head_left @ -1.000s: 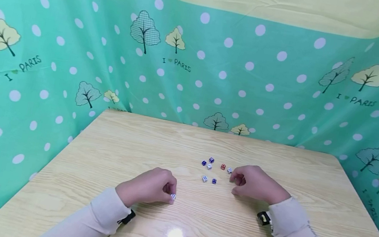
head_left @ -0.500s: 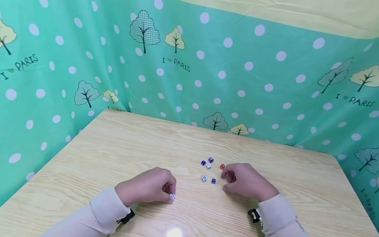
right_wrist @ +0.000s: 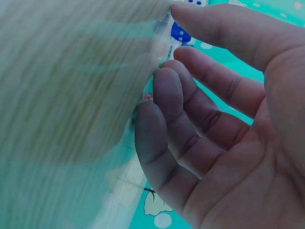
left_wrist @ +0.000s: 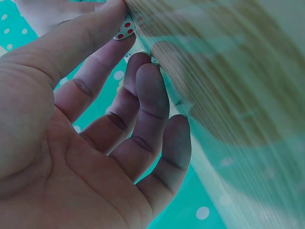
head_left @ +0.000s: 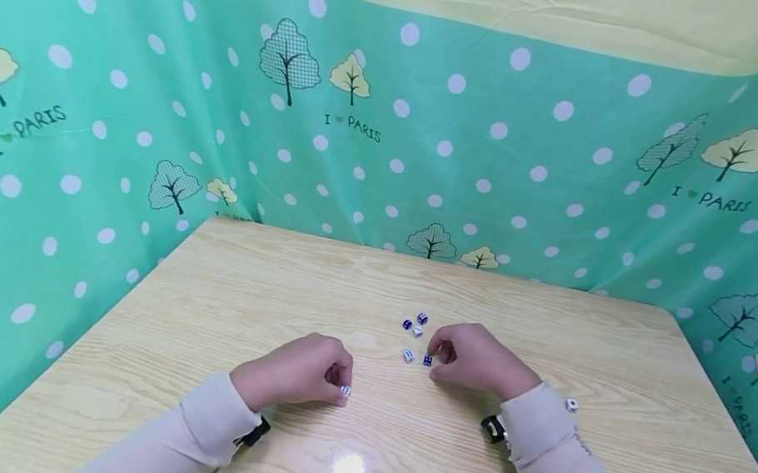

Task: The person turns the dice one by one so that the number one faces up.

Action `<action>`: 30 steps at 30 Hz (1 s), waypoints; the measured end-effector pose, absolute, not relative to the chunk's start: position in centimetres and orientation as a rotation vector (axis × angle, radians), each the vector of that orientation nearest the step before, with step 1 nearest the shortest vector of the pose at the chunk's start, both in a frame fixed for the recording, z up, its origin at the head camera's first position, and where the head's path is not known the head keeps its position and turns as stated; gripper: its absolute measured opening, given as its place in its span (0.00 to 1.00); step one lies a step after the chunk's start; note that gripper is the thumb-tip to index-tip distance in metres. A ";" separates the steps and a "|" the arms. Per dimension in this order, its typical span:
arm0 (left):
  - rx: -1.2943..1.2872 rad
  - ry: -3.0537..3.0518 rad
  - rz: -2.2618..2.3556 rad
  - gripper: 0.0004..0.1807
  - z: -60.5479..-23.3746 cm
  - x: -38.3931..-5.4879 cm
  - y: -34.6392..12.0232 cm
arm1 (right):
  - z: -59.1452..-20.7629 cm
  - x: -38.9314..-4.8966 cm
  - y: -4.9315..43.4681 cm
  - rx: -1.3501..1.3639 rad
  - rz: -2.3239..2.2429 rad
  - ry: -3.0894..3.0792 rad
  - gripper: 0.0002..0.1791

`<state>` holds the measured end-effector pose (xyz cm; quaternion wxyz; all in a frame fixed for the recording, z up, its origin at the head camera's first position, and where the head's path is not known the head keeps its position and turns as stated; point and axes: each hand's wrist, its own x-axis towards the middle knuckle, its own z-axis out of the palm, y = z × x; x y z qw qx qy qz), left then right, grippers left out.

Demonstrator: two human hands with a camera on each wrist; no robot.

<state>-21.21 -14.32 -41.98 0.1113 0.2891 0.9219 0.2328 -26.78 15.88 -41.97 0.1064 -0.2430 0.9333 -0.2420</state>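
My left hand [head_left: 298, 370] pinches a white die [head_left: 346, 390] between thumb and index finger, low over the wooden table; the left wrist view shows red pips on this die [left_wrist: 125, 29]. Right beside a blue die [head_left: 428, 360] is my right hand [head_left: 479, 360], thumb and index finger apart around it. In the right wrist view the blue die [right_wrist: 180, 32] shows in the gap between thumb and index finger. A white die [head_left: 409, 356] lies just left of the blue one. The red die seen earlier is hidden by the right hand.
Farther back on the table [head_left: 280, 278] are two blue dice, one of them a blue die [head_left: 422, 318], and a white die [head_left: 418, 331]. Another white die [head_left: 572, 405] lies beside the right sleeve. A patterned green curtain [head_left: 361, 166] encloses the back and sides.
My right hand has moved left to the blue die, covering the red die and a white one. A white die has come into view beside the right sleeve. The left hand stays put.
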 end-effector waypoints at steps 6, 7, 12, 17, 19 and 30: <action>0.854 2.705 0.691 0.11 -42.0 -21.2 -14.3 | -42.1 -26.7 15.5 -0.711 -0.699 2.767 0.10; 0.856 2.707 0.690 0.11 -42.0 -21.2 -14.4 | -42.2 -26.7 15.5 -0.709 -0.696 2.771 0.10; 0.860 2.714 0.689 0.12 -42.0 -21.2 -14.4 | -42.4 -26.7 15.3 -0.733 -0.680 2.797 0.06; 0.853 2.713 0.693 0.12 -41.9 -21.2 -14.4 | -42.5 -26.7 15.2 -0.739 -0.645 2.824 0.05; 0.852 2.710 0.693 0.12 -42.0 -21.2 -14.4 | -42.5 -26.6 15.2 -0.734 -0.639 2.822 0.06; 0.848 2.709 0.688 0.11 -42.0 -21.2 -14.3 | -42.1 -25.6 14.5 -0.838 -0.618 2.809 0.06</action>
